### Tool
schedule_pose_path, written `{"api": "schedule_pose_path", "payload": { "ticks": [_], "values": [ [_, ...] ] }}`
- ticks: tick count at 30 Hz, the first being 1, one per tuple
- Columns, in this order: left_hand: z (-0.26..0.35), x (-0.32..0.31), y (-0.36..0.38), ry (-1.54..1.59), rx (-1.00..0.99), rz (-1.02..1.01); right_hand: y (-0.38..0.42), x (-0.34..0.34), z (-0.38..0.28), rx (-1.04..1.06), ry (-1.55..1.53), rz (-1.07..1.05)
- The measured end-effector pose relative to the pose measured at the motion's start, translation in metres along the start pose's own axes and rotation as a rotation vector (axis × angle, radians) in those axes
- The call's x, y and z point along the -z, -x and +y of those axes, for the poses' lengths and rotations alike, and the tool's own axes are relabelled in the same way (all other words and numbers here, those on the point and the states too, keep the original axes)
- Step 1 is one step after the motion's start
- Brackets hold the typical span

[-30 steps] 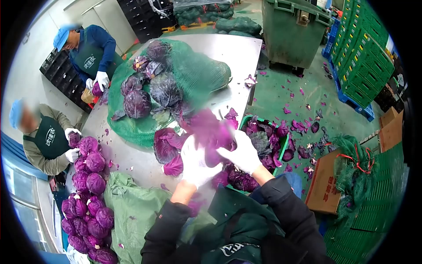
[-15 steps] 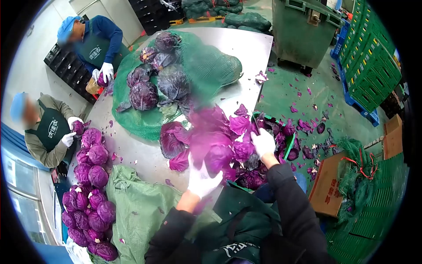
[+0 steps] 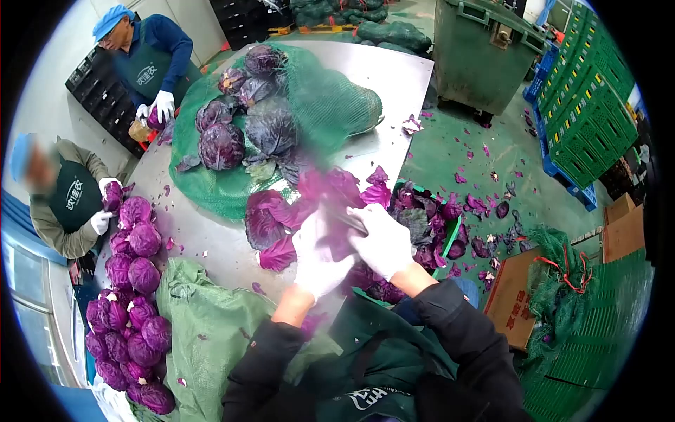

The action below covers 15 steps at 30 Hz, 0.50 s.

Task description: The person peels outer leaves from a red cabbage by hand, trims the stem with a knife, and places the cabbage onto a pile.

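Note:
My left hand (image 3: 318,257), in a white glove, is closed around a red cabbage (image 3: 340,243), which is blurred and mostly hidden between my hands. My gloved right hand (image 3: 383,243) grips a knife (image 3: 357,224) against the cabbage's right side; only a little of the blade shows. Loose purple leaves (image 3: 277,254) lie on the metal table (image 3: 214,246) left of my hands. Beyond them, untrimmed red cabbages (image 3: 221,146) rest on a green net bag (image 3: 193,186). A green-rimmed crate (image 3: 452,239) full of leaves stands by my right hand.
Trimmed red cabbages (image 3: 144,239) are piled along the table's left side, beside a green woven sack (image 3: 204,316). Two co-workers in aprons handle cabbages at left. Leaf scraps litter the floor near a wheeled bin (image 3: 478,60), stacked green crates (image 3: 587,105) and a cardboard box (image 3: 513,302).
My right hand has swung left with the knife, from above the crate to the cabbage beside my left hand. The whole view has shifted slightly.

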State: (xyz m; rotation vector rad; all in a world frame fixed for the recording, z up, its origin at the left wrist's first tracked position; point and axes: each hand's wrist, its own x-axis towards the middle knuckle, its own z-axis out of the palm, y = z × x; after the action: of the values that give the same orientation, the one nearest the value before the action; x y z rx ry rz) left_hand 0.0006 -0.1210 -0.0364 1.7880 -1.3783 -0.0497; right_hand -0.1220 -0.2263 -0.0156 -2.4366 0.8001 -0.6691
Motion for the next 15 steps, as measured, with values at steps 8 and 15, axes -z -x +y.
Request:
{"api": "schedule_pose_path", "payload": {
  "ticks": [8,15],
  "values": [
    [0.001,0.007,0.014,-0.081,0.099,-0.070,-0.005,-0.009,0.099,-0.467,0.238,-0.100],
    [-0.004,0.013,0.016,-0.081,0.043,-0.102,-0.007,0.031,0.036,-0.326,-0.083,0.062]
  ]
}}
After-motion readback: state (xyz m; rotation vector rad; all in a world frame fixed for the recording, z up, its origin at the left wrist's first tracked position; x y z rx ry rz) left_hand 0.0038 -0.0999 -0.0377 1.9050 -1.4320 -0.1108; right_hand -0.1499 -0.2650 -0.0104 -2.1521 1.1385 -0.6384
